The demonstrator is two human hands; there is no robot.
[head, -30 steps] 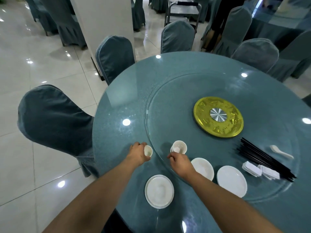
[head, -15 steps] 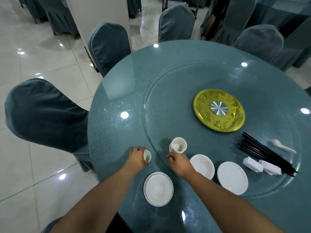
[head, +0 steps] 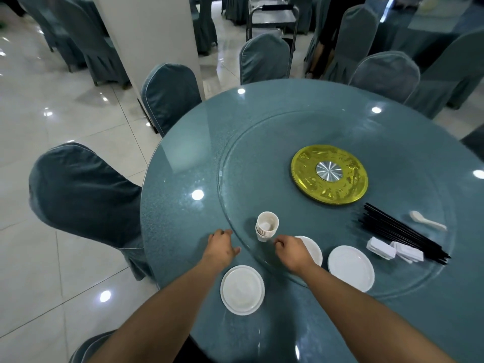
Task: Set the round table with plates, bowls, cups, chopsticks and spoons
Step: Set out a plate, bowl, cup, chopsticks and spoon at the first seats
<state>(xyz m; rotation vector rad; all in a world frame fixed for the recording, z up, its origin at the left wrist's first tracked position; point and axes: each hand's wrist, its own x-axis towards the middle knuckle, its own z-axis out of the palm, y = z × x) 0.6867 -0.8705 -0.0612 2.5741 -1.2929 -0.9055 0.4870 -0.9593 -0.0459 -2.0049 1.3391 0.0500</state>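
The left hand [head: 221, 248] rests with fingers curled loosely on the desk [head: 180, 205], holding nothing that can be seen. The right hand [head: 290, 248], fingers bent and empty, sits just near of the stack of cups [head: 266, 226] on the glass turntable [head: 262, 158]. A plate [head: 242, 290] lies near the desk's edge; chopsticks [head: 400, 233] and a spoon [head: 427, 223] lie far right.
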